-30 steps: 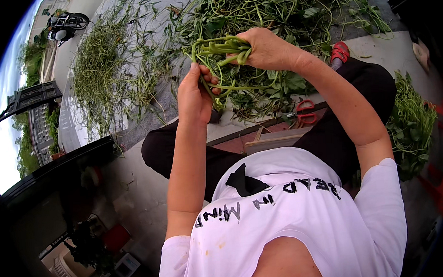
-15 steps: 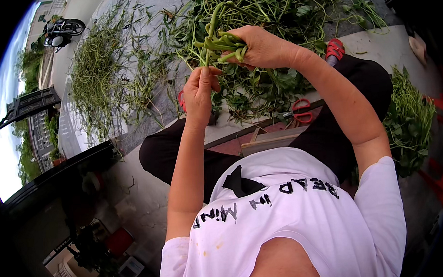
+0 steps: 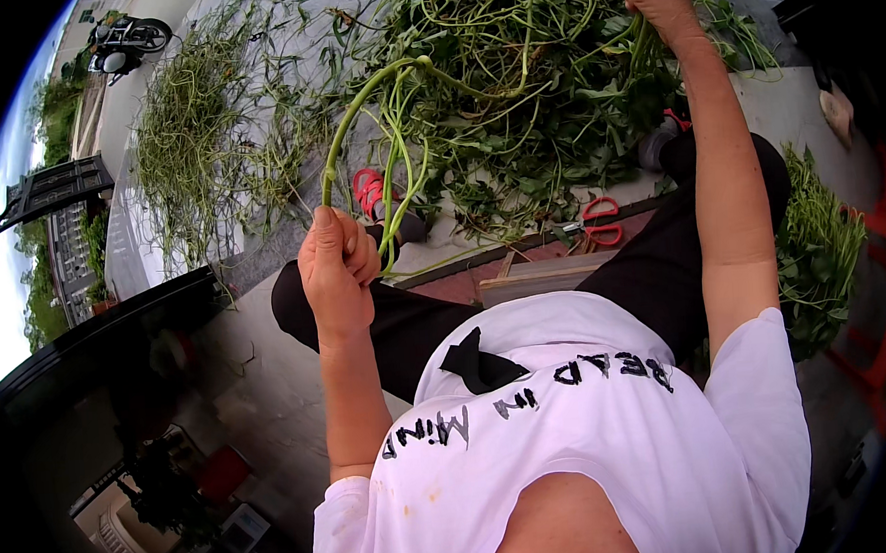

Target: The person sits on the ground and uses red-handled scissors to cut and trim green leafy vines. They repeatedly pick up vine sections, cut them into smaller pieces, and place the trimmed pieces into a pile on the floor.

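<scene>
My left hand (image 3: 338,267), closed with the thumb pressed on the fingers, grips a long green vine (image 3: 352,114). The vine arches up from the fist and bends at a thick joint, with thinner stems dangling beside it. My right hand (image 3: 657,0) is stretched out to the far right at the top edge, over the leafy heap. Its fingers are curled round a bunch of green stems (image 3: 643,44), partly hidden by the hand. Below both hands spreads a big pile of leafy vines (image 3: 554,100).
Red-handled scissors (image 3: 601,220) lie by a small wooden board (image 3: 543,279) between my legs. Thin stripped stems (image 3: 190,140) are strewn at the left. A leafy bundle (image 3: 817,247) stands at the right near red plastic (image 3: 874,374). A motorcycle (image 3: 128,43) is parked far left.
My hands have parted. The right has moved up and right with the bunch of stems; the left has come down and left with the vine, which now arches free above it.
</scene>
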The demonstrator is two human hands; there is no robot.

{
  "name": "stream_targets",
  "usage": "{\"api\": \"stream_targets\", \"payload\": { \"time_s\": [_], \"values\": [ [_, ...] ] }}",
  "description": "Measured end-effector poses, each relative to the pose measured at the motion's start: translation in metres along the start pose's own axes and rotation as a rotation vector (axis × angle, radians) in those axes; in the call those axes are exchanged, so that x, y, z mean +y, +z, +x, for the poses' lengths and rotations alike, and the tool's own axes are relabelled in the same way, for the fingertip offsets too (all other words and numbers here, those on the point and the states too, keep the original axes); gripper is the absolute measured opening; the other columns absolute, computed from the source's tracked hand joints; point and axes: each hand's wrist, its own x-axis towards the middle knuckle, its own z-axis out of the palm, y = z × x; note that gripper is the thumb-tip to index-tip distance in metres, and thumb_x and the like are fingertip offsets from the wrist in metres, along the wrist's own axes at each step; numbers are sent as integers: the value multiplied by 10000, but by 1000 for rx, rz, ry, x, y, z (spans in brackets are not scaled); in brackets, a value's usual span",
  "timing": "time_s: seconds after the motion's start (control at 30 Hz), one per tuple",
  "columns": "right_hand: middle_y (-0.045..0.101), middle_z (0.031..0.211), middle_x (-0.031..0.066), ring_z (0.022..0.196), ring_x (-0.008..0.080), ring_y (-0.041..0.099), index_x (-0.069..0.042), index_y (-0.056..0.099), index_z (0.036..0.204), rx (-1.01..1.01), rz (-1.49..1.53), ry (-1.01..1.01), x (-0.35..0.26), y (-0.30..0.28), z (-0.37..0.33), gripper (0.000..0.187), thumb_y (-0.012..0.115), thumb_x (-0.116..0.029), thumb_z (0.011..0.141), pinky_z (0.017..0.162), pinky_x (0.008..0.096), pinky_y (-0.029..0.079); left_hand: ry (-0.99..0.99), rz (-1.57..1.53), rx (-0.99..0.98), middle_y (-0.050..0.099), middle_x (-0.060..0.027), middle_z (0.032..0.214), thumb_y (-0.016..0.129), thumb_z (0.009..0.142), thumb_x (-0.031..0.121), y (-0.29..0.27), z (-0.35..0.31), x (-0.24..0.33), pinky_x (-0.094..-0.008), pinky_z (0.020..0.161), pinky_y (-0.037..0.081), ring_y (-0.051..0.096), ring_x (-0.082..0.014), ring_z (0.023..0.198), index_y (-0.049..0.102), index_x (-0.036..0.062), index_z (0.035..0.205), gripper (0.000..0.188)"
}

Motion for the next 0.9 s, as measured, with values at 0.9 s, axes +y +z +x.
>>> {"api": "stream_targets", "payload": {
  "time_s": [0.9],
  "values": [
    [647,869,125,812,318,622,-48,627,934,-921,-52,-622,-17,75,-73,223,684,-74,720,713,366,506,135,375,75,320,65,571,493,976,326,-21,26,2,-199,415,164,238,-15,463,466,98,733,334]
  ]
}}
